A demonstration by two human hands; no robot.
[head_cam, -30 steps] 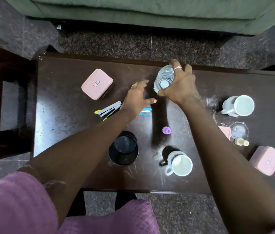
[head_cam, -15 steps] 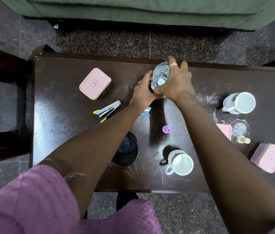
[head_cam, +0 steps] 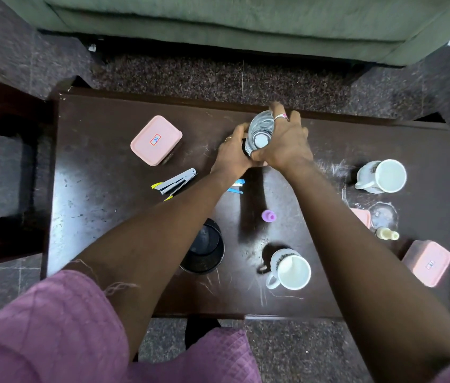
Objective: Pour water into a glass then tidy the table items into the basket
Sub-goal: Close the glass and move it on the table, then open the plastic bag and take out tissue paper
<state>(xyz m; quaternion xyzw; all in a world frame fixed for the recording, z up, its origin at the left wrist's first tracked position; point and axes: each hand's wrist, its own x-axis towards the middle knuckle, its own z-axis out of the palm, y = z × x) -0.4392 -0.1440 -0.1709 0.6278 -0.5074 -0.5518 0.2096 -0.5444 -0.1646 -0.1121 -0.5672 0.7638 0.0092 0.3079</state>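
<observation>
The right hand (head_cam: 284, 145) curls round a clear ribbed plastic water bottle (head_cam: 259, 128) near the dark wooden table's (head_cam: 94, 217) 12 o'clock edge. The left hand (head_cam: 232, 153) grips the bottle's lower part from 9 o'clock. The round black mesh basket (head_cam: 204, 252) sits toward 6 o'clock.

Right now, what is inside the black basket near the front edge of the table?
Inside the black basket only its dark bottom shows, with no item visible on it. The left forearm passes over its left side, so that part of the inside is covered.
</observation>
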